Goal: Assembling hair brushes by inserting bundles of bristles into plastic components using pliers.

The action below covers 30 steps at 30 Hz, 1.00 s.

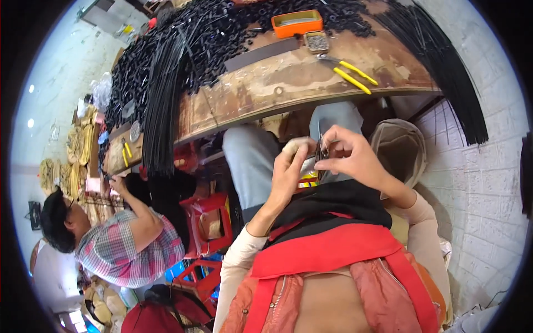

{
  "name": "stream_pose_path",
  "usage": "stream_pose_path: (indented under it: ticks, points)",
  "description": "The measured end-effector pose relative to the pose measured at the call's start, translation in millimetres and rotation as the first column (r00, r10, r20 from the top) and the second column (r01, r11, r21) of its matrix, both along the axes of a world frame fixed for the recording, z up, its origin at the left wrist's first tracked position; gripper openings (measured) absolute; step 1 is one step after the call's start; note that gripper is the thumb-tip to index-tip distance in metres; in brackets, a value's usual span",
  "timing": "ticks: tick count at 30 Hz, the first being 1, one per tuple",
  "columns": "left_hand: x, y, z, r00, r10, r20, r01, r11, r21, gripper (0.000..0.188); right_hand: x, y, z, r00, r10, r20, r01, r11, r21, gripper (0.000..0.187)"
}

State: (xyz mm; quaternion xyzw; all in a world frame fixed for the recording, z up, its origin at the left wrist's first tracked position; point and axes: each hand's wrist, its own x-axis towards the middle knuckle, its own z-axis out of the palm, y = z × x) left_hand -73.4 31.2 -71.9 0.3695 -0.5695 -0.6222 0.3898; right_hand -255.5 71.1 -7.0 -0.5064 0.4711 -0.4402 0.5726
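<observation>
Above my lap, my left hand (292, 165) and my right hand (351, 155) are brought close together. Between their fingertips is a small bundle of dark, thin pieces (321, 151), held upright; their exact kind is too small to make out. My left thumb and fingers pinch it from one side, and one left fingertip has a pale covering. The fingers of my right hand are bent, with thumb and forefinger at the other side of the bundle. Under the hands, something yellow and red (308, 178) shows partly on my lap.
Ahead is a worn wooden table (261, 89) with a heap of small black parts (216, 39), long black rods (166, 111) overhanging its edge, yellow-handled pliers (355, 76), an orange box (297, 23) and a small tin (317, 42). A co-worker (130, 238) sits at left; a fabric sack (400, 150) stands right.
</observation>
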Motion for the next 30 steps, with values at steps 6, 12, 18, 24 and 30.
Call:
stream_pose_path:
  ticks: [6,12,18,24,30]
  points:
    - [6.6,10.1,46.4,0.985,0.062,-0.163,-0.063,0.998,0.000,0.026,5.4,-31.5,-8.5,0.980,0.054,0.193,-0.063,0.997,0.039,0.022]
    - [21.8,11.3,48.7,0.960,0.127,-0.249,-0.114,0.991,0.068,0.023,16.9,-39.6,-17.7,0.930,0.176,0.322,-0.178,0.984,-0.022,0.024]
    - [28.6,-5.0,51.1,0.961,0.028,-0.276,0.025,0.982,0.185,0.011,25.1,-38.6,-16.8,0.982,0.072,0.176,-0.016,0.954,-0.299,0.025]
    - [9.9,0.9,48.9,0.916,0.229,-0.330,-0.257,0.965,-0.044,0.014,28.6,-42.8,-13.5,0.955,0.040,0.295,0.038,0.967,-0.253,0.026]
    - [29.7,-14.2,57.0,0.875,-0.173,-0.453,0.249,0.962,0.113,0.024,17.3,-45.3,-5.1,0.865,0.357,0.353,-0.248,0.916,-0.316,0.029]
